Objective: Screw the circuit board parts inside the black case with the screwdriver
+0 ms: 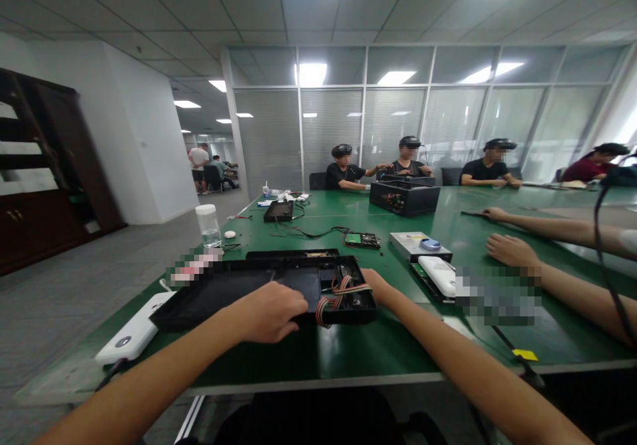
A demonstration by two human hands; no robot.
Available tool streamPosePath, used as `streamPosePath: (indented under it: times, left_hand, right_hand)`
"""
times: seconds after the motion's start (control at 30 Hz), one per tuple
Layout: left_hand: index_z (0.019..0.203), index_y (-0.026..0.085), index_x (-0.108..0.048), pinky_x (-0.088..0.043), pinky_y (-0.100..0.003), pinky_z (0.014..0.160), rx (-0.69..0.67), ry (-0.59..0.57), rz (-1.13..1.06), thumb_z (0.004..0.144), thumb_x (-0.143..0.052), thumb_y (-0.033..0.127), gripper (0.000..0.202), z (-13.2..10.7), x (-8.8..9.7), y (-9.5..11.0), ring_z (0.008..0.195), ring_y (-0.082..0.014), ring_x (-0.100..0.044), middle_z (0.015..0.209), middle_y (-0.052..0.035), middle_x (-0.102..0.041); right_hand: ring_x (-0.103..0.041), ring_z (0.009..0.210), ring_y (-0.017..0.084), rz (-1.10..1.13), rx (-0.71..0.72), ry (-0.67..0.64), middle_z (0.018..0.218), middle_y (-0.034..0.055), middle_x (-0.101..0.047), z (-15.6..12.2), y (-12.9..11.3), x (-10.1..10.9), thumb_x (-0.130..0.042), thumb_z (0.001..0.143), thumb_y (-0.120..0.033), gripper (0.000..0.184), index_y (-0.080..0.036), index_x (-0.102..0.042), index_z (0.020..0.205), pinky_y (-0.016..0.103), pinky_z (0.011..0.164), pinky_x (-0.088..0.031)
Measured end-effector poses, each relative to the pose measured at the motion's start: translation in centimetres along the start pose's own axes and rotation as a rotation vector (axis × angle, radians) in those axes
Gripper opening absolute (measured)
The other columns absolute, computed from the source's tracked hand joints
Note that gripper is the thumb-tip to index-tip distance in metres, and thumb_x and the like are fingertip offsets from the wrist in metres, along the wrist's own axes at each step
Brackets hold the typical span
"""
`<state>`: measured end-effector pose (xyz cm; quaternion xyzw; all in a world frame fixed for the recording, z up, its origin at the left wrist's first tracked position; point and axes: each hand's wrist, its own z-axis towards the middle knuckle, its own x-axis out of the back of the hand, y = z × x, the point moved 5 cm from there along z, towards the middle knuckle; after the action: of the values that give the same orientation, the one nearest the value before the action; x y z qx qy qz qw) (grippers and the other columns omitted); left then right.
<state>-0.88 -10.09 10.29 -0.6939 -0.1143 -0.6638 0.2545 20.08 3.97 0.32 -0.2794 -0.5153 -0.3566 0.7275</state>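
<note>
- Head view: a flat black plastic case [209,302] was seen lying open on the green table [348,349], near its front edge.
- The left hand [271,312] was laid on the near rim, fingers curled narrow over it.
- The right hand [377,284] was set against the right corner. Its fingers were hidden, so their state could not be told.
- The cover was judged already off, with the striped ribbon cable [343,289] not yet removed.

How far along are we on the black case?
Done, apparently: the black case lies open on the green table, and a green circuit board lies apart behind it. In hand: the left hand grips its near edge, while the right hand touches its right end. Left: the striped ribbon cable sits inside it.
</note>
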Motion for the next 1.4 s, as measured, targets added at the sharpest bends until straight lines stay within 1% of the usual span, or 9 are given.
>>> streamPosePath:
  times: [0.13, 0.2, 0.33, 0.5, 0.53, 0.67, 0.77, 0.9, 1.4]
  left_hand:
    - [0.089, 0.019, -0.054, -0.041, -0.027, 0.066, 0.006, -0.032, -0.044, 0.075, -0.056, 0.025, 0.015, -1.1, -1.9, 1.5, 0.075, -0.0177, -0.055, 0.081, -0.0027, -0.059]
    - [0.089, 0.019, -0.056, -0.041, -0.027, 0.067, -0.001, -0.048, -0.083, 0.075, -0.055, 0.025, 0.015, -1.2, -2.9, 1.9, 0.075, -0.0178, -0.055, 0.080, -0.0028, -0.059]
    - [0.087, 0.020, -0.059, -0.042, -0.026, 0.069, -0.022, -0.108, -0.228, 0.071, -0.060, 0.028, 0.018, -0.3, -5.0, 1.5, 0.076, -0.0170, -0.055, 0.079, -0.0026, -0.061]
    - [0.084, 0.016, -0.062, -0.042, -0.021, 0.055, 0.098, -0.381, -0.553, 0.072, -0.054, 0.047, 0.034, 2.1, -7.8, -3.2, 0.060, -0.0129, -0.055, 0.070, -0.0007, -0.061]
    - [0.089, 0.017, -0.061, -0.042, -0.021, 0.056, 0.119, -0.355, -0.603, 0.077, -0.048, 0.047, 0.036, 2.7, -7.9, -4.7, 0.061, -0.0119, -0.055, 0.073, -0.0006, -0.061]
    - [0.086, 0.016, -0.063, -0.039, -0.025, 0.078, 0.139, 0.128, -0.327, 0.071, -0.060, 0.037, 0.026, 5.1, -7.7, -10.9, 0.087, -0.0164, -0.051, 0.092, -0.0055, -0.058]
    - [0.077, 0.017, -0.065, -0.035, -0.024, 0.083, 0.055, 0.182, -0.245, 0.077, -0.055, 0.029, 0.016, 5.6, -9.6, -12.5, 0.088, -0.0142, -0.049, 0.090, -0.0051, -0.057]
    - [0.083, 0.017, -0.063, -0.035, -0.023, 0.083, 0.040, 0.224, -0.258, 0.084, -0.045, 0.026, 0.020, 5.2, -11.1, -12.2, 0.086, -0.0124, -0.049, 0.087, -0.0038, -0.057]
    - [0.081, 0.015, -0.061, -0.036, -0.026, 0.086, 0.027, 0.317, -0.157, 0.086, -0.042, 0.023, 0.021, 6.3, -11.0, -10.1, 0.093, -0.0146, -0.045, 0.095, -0.0059, -0.053]
  right_hand:
    - [-0.050, 0.104, 0.023, -0.162, -0.140, 0.028, 0.134, 0.0127, -0.033, -1.2, 4.3, -0.1, -0.051, 0.075, -0.019, 0.046, -0.018, -0.045, 0.120, 0.029, 0.080, -0.041]
    - [-0.049, 0.105, 0.024, -0.171, -0.249, 0.043, 0.134, 0.0132, -0.032, -1.5, 6.7, -0.1, -0.052, 0.073, -0.018, 0.043, -0.017, -0.049, 0.116, 0.029, 0.080, -0.041]
    - [-0.056, 0.087, 0.019, 0.089, -0.392, 0.067, 0.101, 0.0105, -0.060, -1.7, 9.6, -0.3, -0.047, 0.079, -0.028, 0.022, -0.017, -0.059, 0.093, 0.026, 0.075, -0.041]
    - [-0.051, 0.046, 0.010, 0.531, -0.408, 0.041, 0.058, 0.0031, -0.060, -1.3, 7.1, -1.1, -0.036, 0.082, -0.046, 0.040, -0.013, -0.058, 0.076, 0.020, 0.050, -0.039]
    - [-0.048, 0.041, 0.009, 0.570, -0.394, -0.009, 0.052, 0.0015, -0.057, -1.1, 6.1, -1.3, -0.036, 0.081, -0.050, 0.043, -0.013, -0.058, 0.073, 0.019, 0.045, -0.037]
    - [-0.043, 0.036, 0.007, 0.629, -0.306, -0.173, 0.045, -0.0009, -0.051, -0.6, 2.7, -1.9, -0.040, 0.077, -0.056, 0.047, -0.014, -0.052, 0.060, 0.018, 0.040, -0.032]
    - [-0.044, 0.038, 0.007, 0.637, -0.292, -0.190, 0.046, -0.0002, -0.052, -0.6, 2.1, -1.7, -0.042, 0.075, -0.056, 0.046, -0.014, -0.049, 0.056, 0.018, 0.041, -0.032]
    - [-0.045, 0.039, 0.008, 0.623, -0.293, -0.166, 0.046, -0.0004, -0.051, -0.5, 2.5, -1.7, -0.043, 0.075, -0.054, 0.044, -0.014, -0.049, 0.056, 0.019, 0.042, -0.033]
    - [-0.043, 0.043, 0.008, 0.520, -0.280, -0.041, 0.046, -0.0013, -0.049, -0.1, 2.9, -2.3, -0.043, 0.076, -0.047, 0.041, -0.012, -0.052, 0.057, 0.019, 0.044, -0.030]
